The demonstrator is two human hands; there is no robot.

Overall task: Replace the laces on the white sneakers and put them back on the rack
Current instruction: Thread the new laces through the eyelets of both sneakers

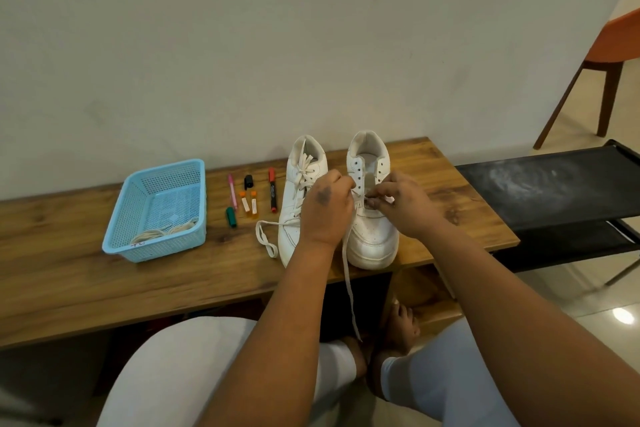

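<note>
1. 2 white leather sneakers stand side by side on the brown wooden bench (104, 274), heels at the far edge against the wall, toes pointing to the near edge.
2. The left white sneaker (294, 215) is already threaded; its flat cream lace (266, 242) trails loose onto the bench at its left.
3. The right white sneaker (372, 236) has bare upper eyelets; work is at its lowest eyelets, nearest the toe.
4. The left hand (325, 208) pinches the long cream lace (348, 274) at the left side of that sneaker's throat; the free end hangs over the near bench edge toward the floor.
5. The right hand (403, 204) has fingers curled at the right side of the throat, apparently pinching the lace's other end; the tip itself is too small to tell.
6. The lacing runs up the shoe's long axis, near to far, so the next eyelets lie just beyond both hands. Each hand is nearer its own eyelet row.
7. A light blue plastic mesh basket (121, 218) at the left holds coiled cream laces (162, 232).
8. The black fabric shoe rack (540, 191) stands at the right, touching the bench end.
</note>
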